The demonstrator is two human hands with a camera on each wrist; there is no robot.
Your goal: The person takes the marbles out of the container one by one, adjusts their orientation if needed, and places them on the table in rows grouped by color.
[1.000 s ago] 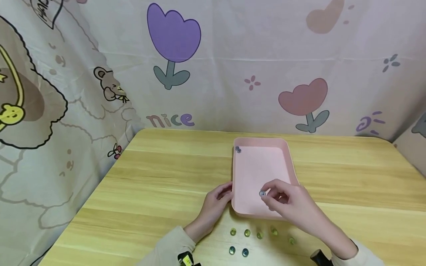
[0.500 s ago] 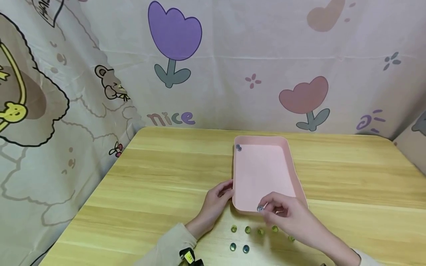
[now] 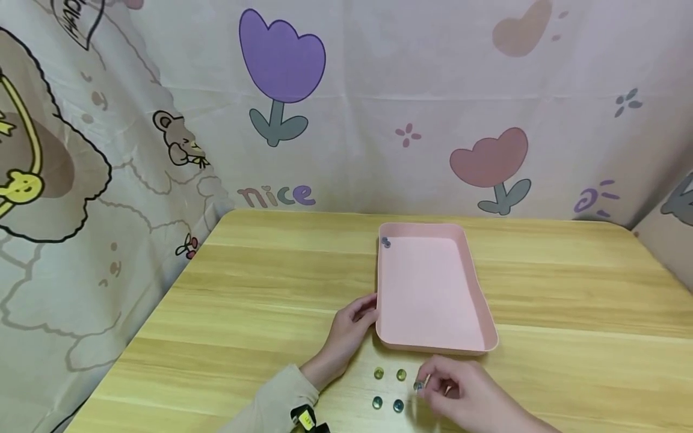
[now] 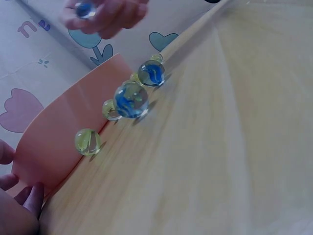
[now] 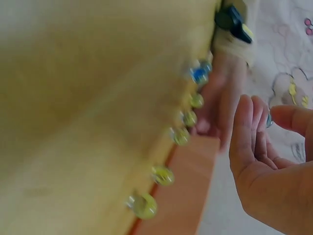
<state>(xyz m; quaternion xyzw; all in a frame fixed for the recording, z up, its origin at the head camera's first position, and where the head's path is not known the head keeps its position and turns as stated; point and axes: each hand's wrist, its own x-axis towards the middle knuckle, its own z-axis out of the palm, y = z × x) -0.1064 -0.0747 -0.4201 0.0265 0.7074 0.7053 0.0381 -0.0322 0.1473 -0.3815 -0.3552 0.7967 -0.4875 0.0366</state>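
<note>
A blue-swirled glass marble (image 3: 418, 385) is pinched between the thumb and forefinger of my right hand (image 3: 462, 391), in front of the pink tray (image 3: 489, 325). The held marble (image 4: 85, 10) also shows in the left wrist view, above the table. My left hand (image 3: 346, 334) rests its fingers against the outside of the tray's left wall near the front corner. Yellow marbles (image 3: 401, 374) lie in a row before the tray, some hidden behind my right hand. Two blue marbles (image 3: 398, 406) sit nearer to me.
Small bluish marbles (image 3: 385, 242) lie in the tray's far left corner. The wooden table (image 3: 271, 270) reaches back to a printed cloth (image 3: 357, 108). A black strap device (image 3: 305, 418) sits on the left wrist.
My right hand has drawn back from over the tray toward me, carrying the blue marble, and now hangs above the row of yellow marbles. The left hand stays at the tray.
</note>
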